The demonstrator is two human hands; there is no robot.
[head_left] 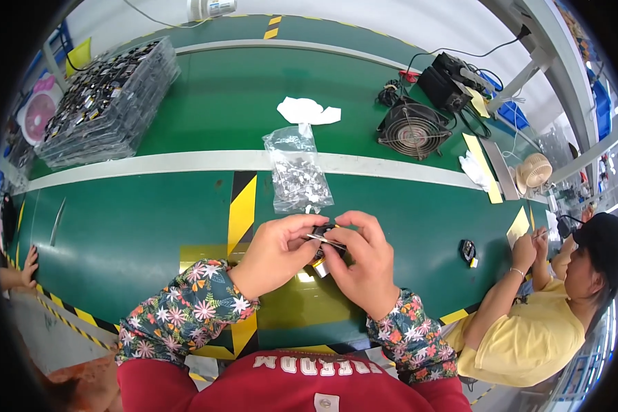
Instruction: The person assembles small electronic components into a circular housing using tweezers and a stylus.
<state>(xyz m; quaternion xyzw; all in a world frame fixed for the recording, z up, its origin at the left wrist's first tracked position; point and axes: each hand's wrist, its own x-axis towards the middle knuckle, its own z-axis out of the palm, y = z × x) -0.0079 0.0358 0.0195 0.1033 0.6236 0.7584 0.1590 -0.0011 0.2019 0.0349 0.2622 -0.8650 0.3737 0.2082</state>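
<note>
My left hand [271, 253] pinches a small black electronic part [320, 232] between thumb and fingers. A shiny silver and yellowish piece [321, 268] shows just below that part, between my hands. My right hand [365, 264] is closed on thin metal tweezers [327, 241], whose tip points left across the black part. Fingers hide much of both things. Just beyond my hands lies a clear plastic bag [299, 180] of small white and grey pieces. A yellowish translucent sheet [299, 302] covers the bench under my wrists.
Stacked clear trays [110, 103] full of small black parts stand far left. A white cloth [309, 111] lies behind the bag. At the right back are a metal-grilled fan [413, 130] and a black device [450, 82]. Another black part [467, 251] lies near a co-worker in yellow [535, 329].
</note>
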